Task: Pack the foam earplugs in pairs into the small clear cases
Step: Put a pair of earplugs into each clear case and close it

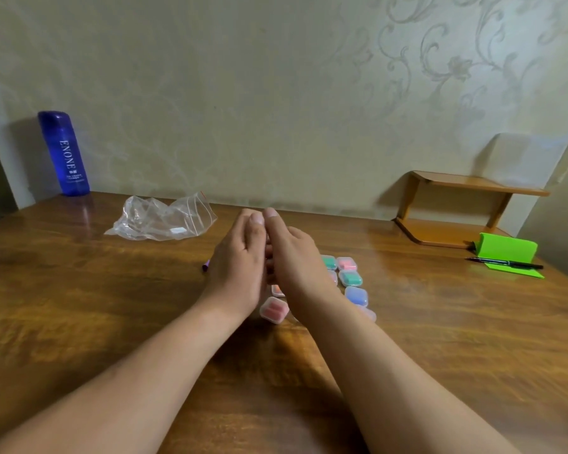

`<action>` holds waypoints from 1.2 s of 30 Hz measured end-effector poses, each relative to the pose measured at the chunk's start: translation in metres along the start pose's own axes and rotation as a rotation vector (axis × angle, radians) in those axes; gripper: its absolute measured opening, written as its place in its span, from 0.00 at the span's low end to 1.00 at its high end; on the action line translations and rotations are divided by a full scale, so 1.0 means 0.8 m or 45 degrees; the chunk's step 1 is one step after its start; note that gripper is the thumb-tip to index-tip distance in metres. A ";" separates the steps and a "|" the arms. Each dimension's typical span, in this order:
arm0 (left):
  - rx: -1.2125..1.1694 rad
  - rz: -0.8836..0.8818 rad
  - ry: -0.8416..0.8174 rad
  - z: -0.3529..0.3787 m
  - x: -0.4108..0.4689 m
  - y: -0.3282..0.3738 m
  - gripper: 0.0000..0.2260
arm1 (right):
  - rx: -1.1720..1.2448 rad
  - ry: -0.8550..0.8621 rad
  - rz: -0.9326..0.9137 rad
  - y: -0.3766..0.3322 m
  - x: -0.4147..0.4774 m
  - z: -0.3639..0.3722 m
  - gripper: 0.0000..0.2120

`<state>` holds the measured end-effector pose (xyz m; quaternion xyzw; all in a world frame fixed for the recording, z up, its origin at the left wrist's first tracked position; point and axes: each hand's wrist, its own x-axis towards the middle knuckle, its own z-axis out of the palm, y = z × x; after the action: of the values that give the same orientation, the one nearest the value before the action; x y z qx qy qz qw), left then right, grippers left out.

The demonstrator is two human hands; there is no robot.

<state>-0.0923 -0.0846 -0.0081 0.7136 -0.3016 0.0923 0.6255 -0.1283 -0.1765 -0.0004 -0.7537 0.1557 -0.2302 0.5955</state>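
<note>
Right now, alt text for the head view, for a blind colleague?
The left hand and right hand meet above a table, thumbs side by side; anything they hold is hidden. Beneath them lie small clear cases holding pink, green and blue earplugs; a plastic bag and blue bottle sit farther left.
</note>
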 end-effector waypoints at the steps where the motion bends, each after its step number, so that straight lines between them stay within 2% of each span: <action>1: 0.051 0.001 0.014 0.000 0.001 -0.002 0.16 | -0.008 0.006 -0.015 -0.003 -0.003 0.001 0.30; 6: 0.091 -0.018 0.123 -0.001 0.010 -0.010 0.15 | -0.241 0.061 -0.179 -0.007 -0.014 0.007 0.19; 9: -0.024 -0.034 0.200 -0.001 0.009 -0.002 0.13 | -0.088 0.102 -0.190 -0.004 -0.015 0.006 0.26; 11: -0.134 -0.098 0.210 -0.004 0.010 0.001 0.13 | -0.046 0.109 -0.225 -0.008 -0.017 0.001 0.26; 16: -0.360 -0.229 0.021 -0.008 0.011 0.004 0.09 | -0.257 0.241 -0.384 -0.009 -0.003 -0.023 0.15; 19: -0.641 -0.419 -0.232 -0.005 0.003 0.013 0.07 | -0.199 0.315 -0.298 -0.003 0.007 -0.042 0.15; 21: -0.792 -0.525 -0.464 -0.005 0.001 0.017 0.09 | -0.081 0.313 -0.190 -0.002 0.009 -0.055 0.14; 23: -0.883 -0.567 -0.587 -0.006 -0.001 0.017 0.12 | 0.029 0.267 -0.080 -0.002 0.009 -0.065 0.12; 25: -0.954 -0.602 -0.627 -0.009 -0.001 0.014 0.15 | 0.104 0.195 -0.042 -0.003 0.005 -0.067 0.10; 27: -1.016 -0.679 -0.667 -0.014 0.001 0.010 0.18 | 0.076 0.176 -0.104 -0.002 0.004 -0.066 0.09; 31: -1.037 -0.814 -0.816 -0.022 0.009 0.003 0.20 | -0.234 0.172 -0.375 0.003 0.004 -0.058 0.08; 34: -0.931 -0.826 -0.717 -0.024 0.016 -0.002 0.27 | -0.258 0.153 -0.420 0.006 0.003 -0.050 0.07; 36: -0.965 -0.870 -0.551 -0.030 0.026 -0.006 0.28 | -0.264 0.170 -0.400 0.006 0.001 -0.049 0.09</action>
<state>-0.0676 -0.0683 0.0032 0.4984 -0.1867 -0.3795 0.7568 -0.1484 -0.2102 0.0025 -0.8091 0.0982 -0.3526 0.4597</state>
